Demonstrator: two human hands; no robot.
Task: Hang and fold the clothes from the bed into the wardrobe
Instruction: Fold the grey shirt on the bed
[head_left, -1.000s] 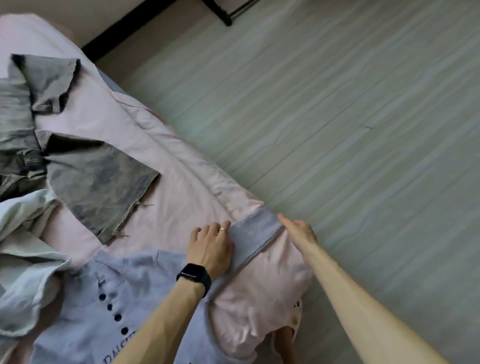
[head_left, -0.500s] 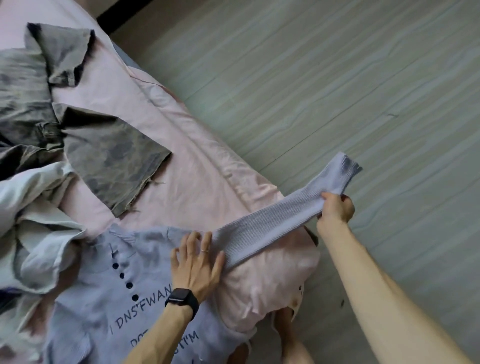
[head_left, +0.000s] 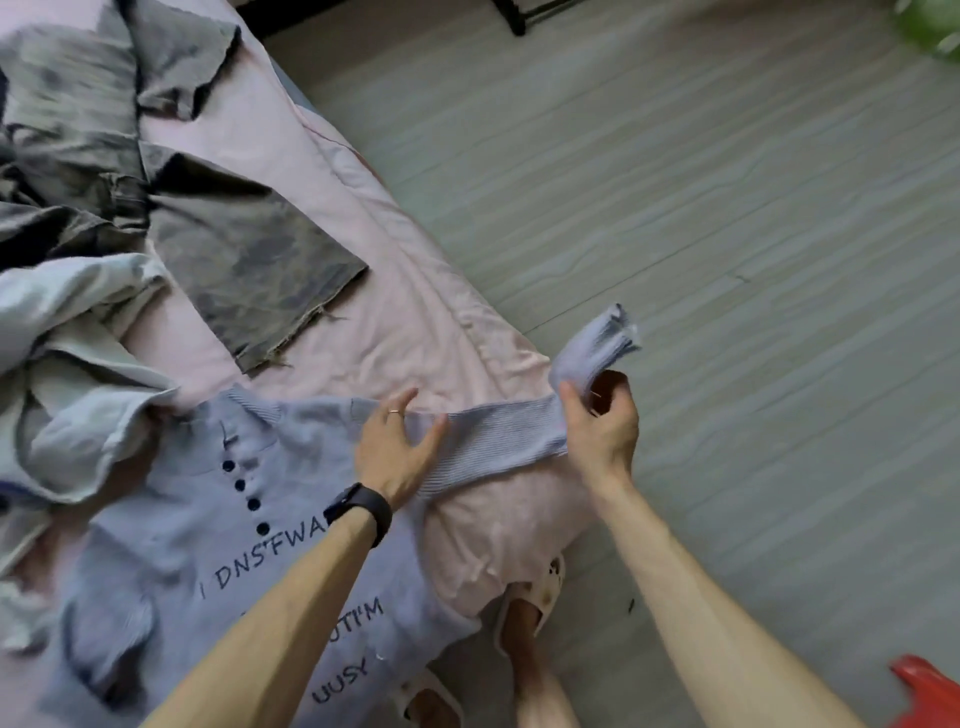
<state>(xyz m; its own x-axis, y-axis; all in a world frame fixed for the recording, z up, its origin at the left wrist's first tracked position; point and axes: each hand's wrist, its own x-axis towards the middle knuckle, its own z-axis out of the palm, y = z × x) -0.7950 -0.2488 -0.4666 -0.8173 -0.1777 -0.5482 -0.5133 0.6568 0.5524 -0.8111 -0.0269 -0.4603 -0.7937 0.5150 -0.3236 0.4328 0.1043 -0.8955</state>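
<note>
Lilac sleeve (head_left: 498, 441) | right hand (head_left: 602, 431) fingers (head_left: 574, 410) pinching it | left hand (head_left: 395, 452) flat on sweater (head_left: 182, 519)

Lavender knit sweater (head_left: 171, 525), dark buttons, lettering: flat, front up on pink bed (head_left: 405, 312); ribbed sleeve (head_left: 498, 441) stretched rightward, cuff lifted.

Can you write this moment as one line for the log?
step: folding sleeve | left hand: presses flat on lilac sweater | right hand: grips sleeve near cuff | lilac sweater: spread on bed
</note>
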